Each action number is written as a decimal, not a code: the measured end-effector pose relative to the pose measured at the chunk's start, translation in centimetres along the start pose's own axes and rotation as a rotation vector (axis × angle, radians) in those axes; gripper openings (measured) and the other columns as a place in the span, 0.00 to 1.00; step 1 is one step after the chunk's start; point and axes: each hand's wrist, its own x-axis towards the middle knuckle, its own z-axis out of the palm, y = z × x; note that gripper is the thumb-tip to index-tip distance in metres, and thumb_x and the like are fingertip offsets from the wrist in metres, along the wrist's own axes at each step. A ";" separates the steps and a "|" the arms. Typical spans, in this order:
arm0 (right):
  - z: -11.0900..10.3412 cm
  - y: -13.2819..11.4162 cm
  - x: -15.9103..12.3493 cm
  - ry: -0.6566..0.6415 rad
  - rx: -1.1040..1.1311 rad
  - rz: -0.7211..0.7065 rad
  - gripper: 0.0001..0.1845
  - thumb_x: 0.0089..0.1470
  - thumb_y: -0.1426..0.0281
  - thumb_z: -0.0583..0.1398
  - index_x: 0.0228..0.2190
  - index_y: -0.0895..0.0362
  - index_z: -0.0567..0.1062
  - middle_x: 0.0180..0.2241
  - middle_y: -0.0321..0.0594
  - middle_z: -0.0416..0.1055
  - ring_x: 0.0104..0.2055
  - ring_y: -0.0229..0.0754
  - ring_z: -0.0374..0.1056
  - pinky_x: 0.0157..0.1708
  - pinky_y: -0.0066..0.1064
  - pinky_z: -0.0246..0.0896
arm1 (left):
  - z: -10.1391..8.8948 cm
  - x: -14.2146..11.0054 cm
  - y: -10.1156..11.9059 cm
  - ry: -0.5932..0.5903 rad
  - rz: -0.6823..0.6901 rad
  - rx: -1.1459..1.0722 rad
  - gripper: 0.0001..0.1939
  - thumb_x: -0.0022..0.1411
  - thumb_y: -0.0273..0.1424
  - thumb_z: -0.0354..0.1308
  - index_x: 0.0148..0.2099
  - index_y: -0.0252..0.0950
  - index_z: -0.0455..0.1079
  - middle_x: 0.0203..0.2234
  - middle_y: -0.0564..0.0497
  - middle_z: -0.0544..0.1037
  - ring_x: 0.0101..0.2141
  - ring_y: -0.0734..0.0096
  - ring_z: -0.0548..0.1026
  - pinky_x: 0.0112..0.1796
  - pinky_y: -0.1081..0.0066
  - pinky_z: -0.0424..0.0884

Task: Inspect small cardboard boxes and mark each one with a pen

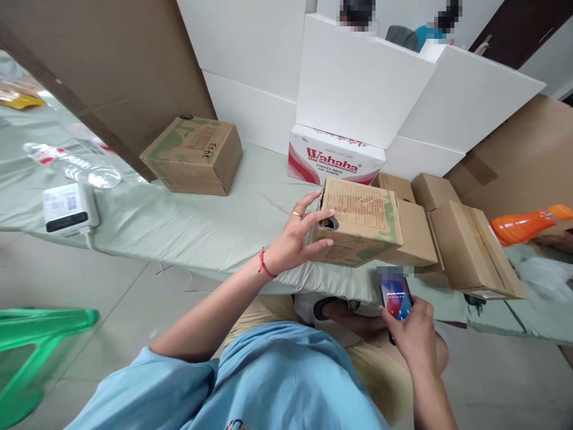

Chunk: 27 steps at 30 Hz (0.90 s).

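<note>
Box [362, 218] is sitting near the front edge of the bench [264, 185], before a red-and-white carton [333, 158]; my left grip [290, 242] is touching its end, fingers apart, while my right grip [414, 328] is clamping around a phone [396, 298].

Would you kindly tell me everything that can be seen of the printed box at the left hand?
The printed box looks like brown cardboard, with green patterning, brown lettering and pale marks on its upper face. A dark-rimmed hole shows near its left end, where the left hand touches it with spread fingers. Its contents are hidden. It is askew near the front edge of the cloth-covered table, before the Wahaha carton and left of a plain box; whether it rests fully there is unclear.
</note>
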 end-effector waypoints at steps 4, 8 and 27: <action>1.5 0.2 1.8 -0.175 -0.168 -0.061 0.33 0.51 0.57 0.69 0.54 0.62 0.71 0.49 0.60 0.70 0.52 0.66 0.70 0.55 0.53 0.68 | 0.4 0.1 0.1 0.014 0.009 -0.018 0.31 0.72 0.39 0.67 0.72 0.46 0.64 0.74 0.35 0.57 0.76 0.43 0.56 0.69 0.41 0.65; 1.9 -0.9 4.7 -0.256 -0.192 -0.105 0.35 0.50 0.63 0.70 0.57 0.62 0.72 0.54 0.62 0.71 0.57 0.67 0.68 0.57 0.53 0.66 | 0.6 -0.8 -0.6 0.045 -0.034 -0.081 0.39 0.69 0.41 0.70 0.76 0.51 0.59 0.75 0.36 0.57 0.76 0.45 0.56 0.68 0.42 0.68; 0.7 -17.2 4.0 -0.184 0.812 -0.294 0.18 0.71 0.56 0.59 0.47 0.57 0.80 0.39 0.45 0.82 0.35 0.44 0.80 0.37 0.34 0.78 | -2.5 -7.3 0.5 0.198 -0.632 -0.019 0.30 0.74 0.50 0.58 0.69 0.38 0.69 0.57 0.41 0.78 0.58 0.50 0.77 0.61 0.52 0.74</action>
